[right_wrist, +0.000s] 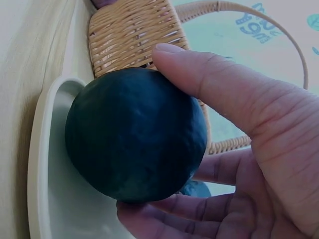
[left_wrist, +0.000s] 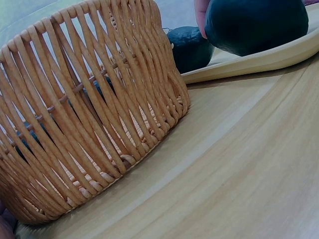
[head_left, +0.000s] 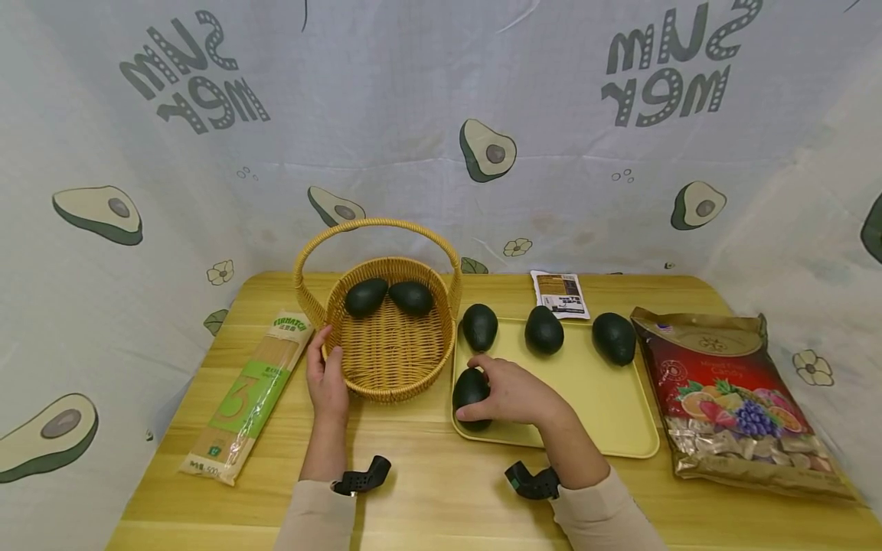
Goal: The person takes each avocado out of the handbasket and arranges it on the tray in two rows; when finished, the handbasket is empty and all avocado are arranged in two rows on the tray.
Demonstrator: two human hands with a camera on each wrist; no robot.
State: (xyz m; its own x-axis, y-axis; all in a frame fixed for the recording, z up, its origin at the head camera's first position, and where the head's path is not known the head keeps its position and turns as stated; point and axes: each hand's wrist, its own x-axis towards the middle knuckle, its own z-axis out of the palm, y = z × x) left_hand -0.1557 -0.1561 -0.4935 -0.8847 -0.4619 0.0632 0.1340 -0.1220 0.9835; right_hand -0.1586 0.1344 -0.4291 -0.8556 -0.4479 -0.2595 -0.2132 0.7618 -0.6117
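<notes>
My right hand grips a dark green avocado at the near left corner of a pale yellow tray. In the right wrist view, thumb and fingers hold that avocado from opposite sides. My left hand rests against the left side of a woven basket with a tall handle; only a bit of it shows in the left wrist view. Inside the basket, at the back, lie two avocados, one on the left and one on the right.
Along the tray's back lie three more avocados, at left, middle and right. A noodle pack lies left of the basket, a candy bag right of the tray. Behind the tray is a small white packet.
</notes>
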